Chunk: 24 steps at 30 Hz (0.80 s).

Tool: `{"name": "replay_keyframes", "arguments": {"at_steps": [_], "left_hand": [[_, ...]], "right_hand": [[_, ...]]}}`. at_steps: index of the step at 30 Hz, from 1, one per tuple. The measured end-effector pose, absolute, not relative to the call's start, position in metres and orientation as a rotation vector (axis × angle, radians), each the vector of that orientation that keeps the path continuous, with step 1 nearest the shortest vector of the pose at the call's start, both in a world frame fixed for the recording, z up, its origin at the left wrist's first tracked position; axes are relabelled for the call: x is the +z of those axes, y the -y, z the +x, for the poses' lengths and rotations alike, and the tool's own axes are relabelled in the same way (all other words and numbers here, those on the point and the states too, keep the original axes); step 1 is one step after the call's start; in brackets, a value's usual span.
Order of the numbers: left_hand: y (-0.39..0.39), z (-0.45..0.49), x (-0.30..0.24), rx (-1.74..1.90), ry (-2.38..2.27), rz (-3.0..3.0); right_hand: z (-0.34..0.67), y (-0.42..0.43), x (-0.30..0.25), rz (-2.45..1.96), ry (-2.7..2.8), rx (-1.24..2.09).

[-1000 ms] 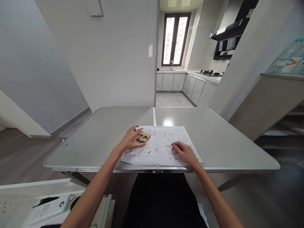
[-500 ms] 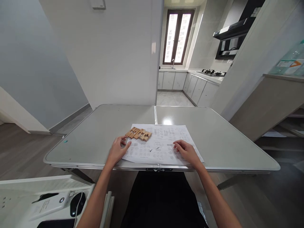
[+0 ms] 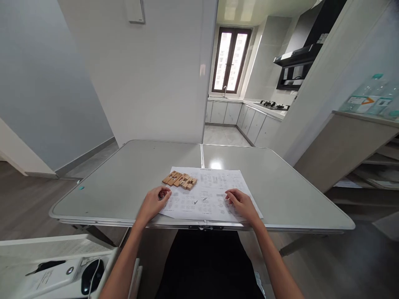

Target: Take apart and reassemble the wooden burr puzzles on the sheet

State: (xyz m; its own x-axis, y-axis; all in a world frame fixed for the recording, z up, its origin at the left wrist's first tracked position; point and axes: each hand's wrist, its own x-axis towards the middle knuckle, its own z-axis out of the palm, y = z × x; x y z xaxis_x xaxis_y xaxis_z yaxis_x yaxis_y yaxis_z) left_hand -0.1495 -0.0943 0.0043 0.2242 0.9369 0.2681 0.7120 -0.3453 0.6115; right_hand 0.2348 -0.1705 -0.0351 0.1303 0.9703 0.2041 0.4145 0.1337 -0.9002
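Several light-brown wooden blocks [image 3: 180, 180] lie side by side in a slanted group at the upper left of a printed white sheet [image 3: 215, 209]. My left hand [image 3: 153, 204] rests at the sheet's left edge, just below the blocks and apart from them. Its fingers are loosely bent, with a dark gap between them and the thumb. On the right half of the sheet lies my right hand [image 3: 243, 203], fingers loosely curved with the thumb beside them. I see nothing held in either hand, though the palms are hidden.
The sheet lies on a grey folding table [image 3: 289, 199] with a metal rim and a centre seam. A white drawer unit [image 3: 56, 245] at lower left holds a black mouse [image 3: 92, 276] and a white box [image 3: 52, 279]. Bottles [image 3: 363, 96] stand on a shelf at right.
My left hand has drawn slightly back from the blocks, and its thumb and fingers have come closer together. My right hand is nearly unchanged. The view has tilted up a little.
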Motion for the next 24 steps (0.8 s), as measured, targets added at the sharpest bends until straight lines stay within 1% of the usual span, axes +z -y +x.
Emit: {"name": "replay_keyframes", "arguments": {"at_steps": [24], "left_hand": [[0.0945,-0.1479,0.0082,0.837,-1.572,2.153]], "right_hand": [[0.2327,0.1729,-0.0299,-1.415,1.403,0.742]]}}
